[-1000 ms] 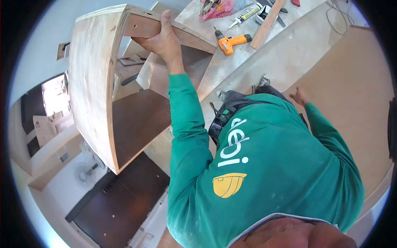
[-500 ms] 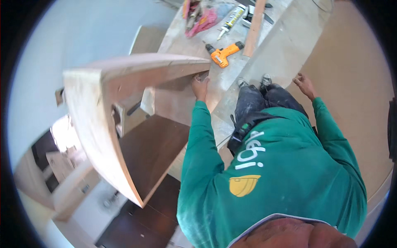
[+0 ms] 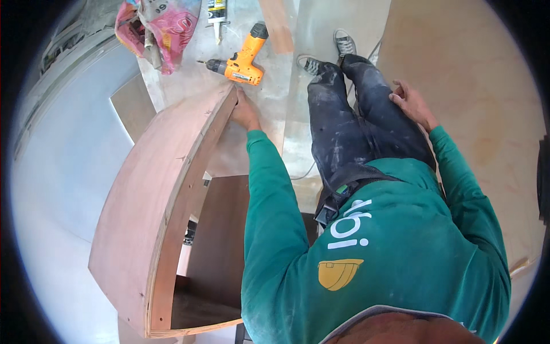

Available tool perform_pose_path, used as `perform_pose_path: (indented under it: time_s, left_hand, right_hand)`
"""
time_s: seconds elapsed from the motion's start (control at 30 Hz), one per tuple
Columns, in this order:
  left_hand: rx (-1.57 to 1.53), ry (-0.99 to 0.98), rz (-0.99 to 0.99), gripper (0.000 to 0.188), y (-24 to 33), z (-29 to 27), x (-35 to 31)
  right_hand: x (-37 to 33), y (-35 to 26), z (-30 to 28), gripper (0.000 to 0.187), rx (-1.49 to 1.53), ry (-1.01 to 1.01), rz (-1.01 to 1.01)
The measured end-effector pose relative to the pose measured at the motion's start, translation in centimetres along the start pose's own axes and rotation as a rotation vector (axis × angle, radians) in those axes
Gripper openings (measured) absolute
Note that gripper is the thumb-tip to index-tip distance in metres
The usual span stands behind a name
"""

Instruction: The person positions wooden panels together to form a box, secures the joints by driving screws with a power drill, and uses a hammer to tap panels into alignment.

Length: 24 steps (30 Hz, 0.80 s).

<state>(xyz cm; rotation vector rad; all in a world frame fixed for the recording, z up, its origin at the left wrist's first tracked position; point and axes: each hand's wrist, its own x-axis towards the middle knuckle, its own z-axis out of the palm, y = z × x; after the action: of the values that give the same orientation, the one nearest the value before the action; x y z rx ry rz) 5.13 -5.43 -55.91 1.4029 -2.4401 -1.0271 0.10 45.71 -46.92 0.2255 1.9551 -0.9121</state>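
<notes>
Hands apart: the left hand [image 3: 245,112] grips the top edge of the plywood cabinet box [image 3: 154,223], which stands tilted on the floor, while the right hand [image 3: 411,103] rests loosely spread on the thigh. Just beyond the left hand lies an orange cordless drill [image 3: 243,60].

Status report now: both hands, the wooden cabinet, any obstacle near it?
Left hand grips wooden cabinet at its top corner. Right hand empty, resting on thigh. Orange drill lies just beyond the corner.

One plywood cabinet [image 3: 154,229], one orange drill [image 3: 243,60], two shoes [image 3: 344,41].
</notes>
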Motion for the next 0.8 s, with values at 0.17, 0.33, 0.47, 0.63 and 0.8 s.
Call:
perform_pose_path:
  time_s: [0.17,0.33,0.47,0.63,0.8]
  left_hand:
    - [0.013,0.118,0.038,0.065,-0.4,1.1,0.0]
    - [-0.044,0.052,0.05,0.057,0.7,0.8,-0.4]
    - [0.203,-0.145,-0.042,0.055,2.4,-0.3,-1.3]
    - [0.141,-0.354,0.113,0.053,-1.4,-3.5,-2.1]
    - [0.102,0.006,0.234,0.082,6.0,-11.5,-7.2]
  right_hand:
    - [0.9,2.6,1.1,0.055,0.102,0.053,0.052]
    - [1.5,2.9,-0.6,0.057,0.124,0.049,0.068]
    - [1.3,3.5,-1.1,0.059,0.015,0.05,0.069]
    - [0.9,1.2,-2.8,0.059,-0.133,0.044,-0.112]
    - [1.0,-8.6,-4.1,0.054,-0.2,-0.011,-0.344]
